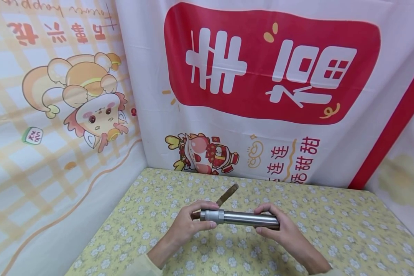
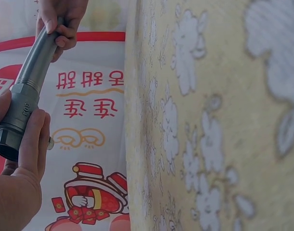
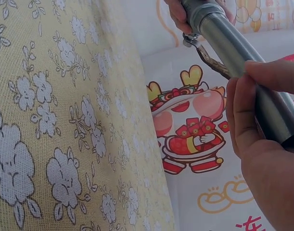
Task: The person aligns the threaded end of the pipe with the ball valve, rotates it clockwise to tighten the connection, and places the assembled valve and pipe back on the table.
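Both hands hold a long steel pipe (image 1: 252, 219) with a ball valve (image 1: 211, 216) at its left end, lying roughly level above the table. My left hand (image 1: 189, 221) grips the valve body, thumb in front and fingers behind; its hexagonal end (image 2: 6, 139) and a 304 mark show in the left wrist view. My right hand (image 1: 279, 226) pinches the pipe near its right end, thumb and fingers on opposite sides. A brown lever handle (image 1: 227, 194) slants up and away behind the valve. In the right wrist view the handle (image 3: 211, 61) runs beside the pipe (image 3: 233, 45).
A yellow flowered cloth (image 1: 220, 253) covers the table under the hands. Behind it hangs a white printed curtain (image 1: 141, 96) with a red panel (image 1: 255, 57). A checked printed curtain (image 1: 7, 161) stands along the left side.
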Motion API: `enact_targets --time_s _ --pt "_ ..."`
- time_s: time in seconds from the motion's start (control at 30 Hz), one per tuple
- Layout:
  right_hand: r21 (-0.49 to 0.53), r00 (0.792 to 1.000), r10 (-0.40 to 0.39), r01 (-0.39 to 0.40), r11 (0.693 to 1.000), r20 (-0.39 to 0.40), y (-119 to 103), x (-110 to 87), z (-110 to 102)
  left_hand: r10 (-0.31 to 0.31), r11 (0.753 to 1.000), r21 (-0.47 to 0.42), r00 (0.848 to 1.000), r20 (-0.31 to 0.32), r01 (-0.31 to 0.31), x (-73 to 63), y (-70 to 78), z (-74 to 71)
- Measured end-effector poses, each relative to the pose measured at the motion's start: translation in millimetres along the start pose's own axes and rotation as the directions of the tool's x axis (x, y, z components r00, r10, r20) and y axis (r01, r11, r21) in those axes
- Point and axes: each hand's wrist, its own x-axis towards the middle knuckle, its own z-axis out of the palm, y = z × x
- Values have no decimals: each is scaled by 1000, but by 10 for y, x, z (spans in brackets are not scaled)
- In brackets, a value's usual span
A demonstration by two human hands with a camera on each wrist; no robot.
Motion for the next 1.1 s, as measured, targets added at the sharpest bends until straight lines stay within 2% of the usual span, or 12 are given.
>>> enact_targets --time_s 0.27,0.67,0.9,1.1 --pt "-9 1000 -17 17 1000 -1 15 9 -9 -7 1000 -8 1000 1 7 -3 5 -2" --pt "-46 999 -3 1 999 -47 18 20 8 -7 1000 -7 1000 -1 7 -6 -3 -6" --pt "-38 996 34 -37 999 -78 6 38 12 -3 1000 -8 1000 0 3 -4 -5 -5" --pt "-43 996 32 -36 998 -78 5 37 5 2 1000 -12 1000 2 -2 -2 -7 -4"
